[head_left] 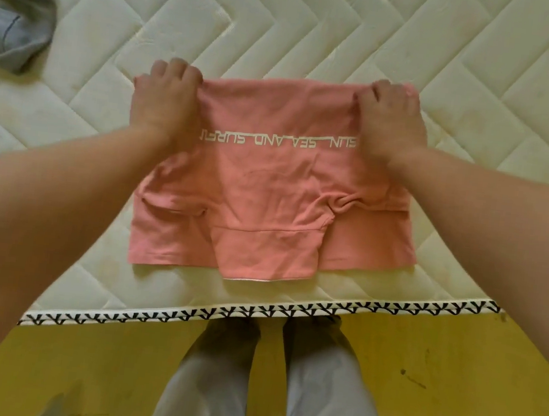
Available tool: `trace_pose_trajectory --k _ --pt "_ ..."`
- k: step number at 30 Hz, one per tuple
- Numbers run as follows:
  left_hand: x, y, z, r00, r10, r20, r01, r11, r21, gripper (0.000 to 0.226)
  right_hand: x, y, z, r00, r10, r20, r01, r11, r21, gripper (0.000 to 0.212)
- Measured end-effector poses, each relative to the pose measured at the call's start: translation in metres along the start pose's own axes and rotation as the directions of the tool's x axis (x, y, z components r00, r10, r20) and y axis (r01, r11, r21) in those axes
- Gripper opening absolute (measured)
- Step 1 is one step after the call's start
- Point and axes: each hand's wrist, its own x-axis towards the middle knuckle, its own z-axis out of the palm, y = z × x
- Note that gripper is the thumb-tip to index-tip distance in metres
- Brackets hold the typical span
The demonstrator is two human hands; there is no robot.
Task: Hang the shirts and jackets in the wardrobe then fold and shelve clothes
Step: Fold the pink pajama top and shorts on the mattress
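The pink cotton T-shirt with a white printed line of letters (268,190) lies half folded on the cream quilted mattress (321,25), near its 6 o'clock edge. The person's left hand (165,99) and right hand (390,122) each grip one far corner of the shirt, at 11 and 1 o'clock, with the fingers curled tight round the cloth. Both hands are equally near to it. The long axis of the shirt now runs from 9 to 3 o'clock. The letters stand upside down, so the neck end probably points to 6 o'clock. The next fold likely brings the held edge toward 6 o'clock. A crumpled grey garment (12,7) lies at 10 o'clock.
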Motion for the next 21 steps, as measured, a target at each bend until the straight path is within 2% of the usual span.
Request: trace_pose_trajectory --k 3,6,10,12,17,21 --pt "0.038 -0.013 -0.010 0.979 -0.026 0.201 0.009 0.996 0.085 0.062 0.036 0.019 -0.008 0.995 0.077 0.056 -0.074 0.995 -0.060 0.060" --pt "0.058 -0.025 -0.007 0.938 -0.007 0.346 -0.026 0.996 0.089 0.055 0.055 0.031 -0.005 0.988 0.107 0.110 -0.089 0.983 -0.158 0.047" --pt "0.081 -0.041 -0.005 0.922 0.049 0.384 -0.094 0.991 0.100 0.035 0.073 0.037 -0.003 0.978 0.078 0.195 -0.042 0.983 -0.178 0.022" --pt "0.092 -0.049 -0.007 0.912 0.049 0.406 -0.088 0.993 0.078 0.034 0.084 0.040 -0.007 0.971 0.080 0.225 -0.049 0.988 -0.143 0.019" --pt "0.099 -0.052 0.001 0.924 0.030 0.382 -0.046 0.998 0.031 0.032 0.100 0.055 -0.007 0.955 0.191 0.227 -0.170 0.979 -0.109 0.028" --pt "0.092 -0.056 0.004 0.917 -0.014 0.399 0.018 1.000 -0.007 0.031 0.092 0.081 -0.008 0.892 0.309 0.330 -0.310 0.949 -0.050 0.050"
